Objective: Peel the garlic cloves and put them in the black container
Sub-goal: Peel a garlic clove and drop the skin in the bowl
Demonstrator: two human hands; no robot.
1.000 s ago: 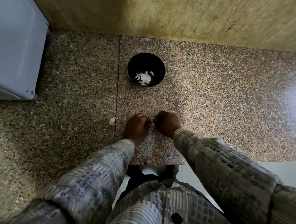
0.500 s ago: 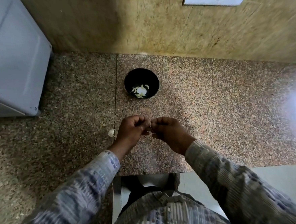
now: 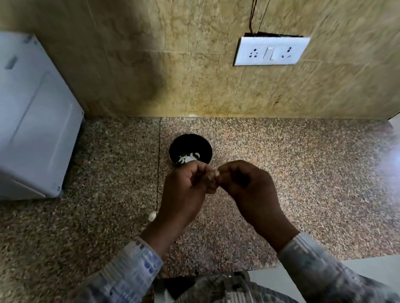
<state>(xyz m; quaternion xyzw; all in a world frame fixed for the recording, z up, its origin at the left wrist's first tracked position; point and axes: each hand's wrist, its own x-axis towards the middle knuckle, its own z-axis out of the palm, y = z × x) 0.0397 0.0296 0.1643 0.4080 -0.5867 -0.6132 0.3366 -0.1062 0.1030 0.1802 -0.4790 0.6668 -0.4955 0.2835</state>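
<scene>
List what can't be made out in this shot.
Head view, motion-blurred.
Clove: pinched between left hand and right hand, mostly covered by them; peeled or not, cannot tell.
Container: near rim and some contents behind the left hand.
White bit on the counter: too small to tell clove from skin.
Grey box: cut off by the left edge.

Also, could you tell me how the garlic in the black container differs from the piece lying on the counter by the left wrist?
The container's garlic is several pieces together inside the black container; the lone piece lies singly on the bare counter. The container's garlic sits beyond the left hand; the lone piece lies beside that wrist. Both look pale, and neither is in a hand.
</scene>
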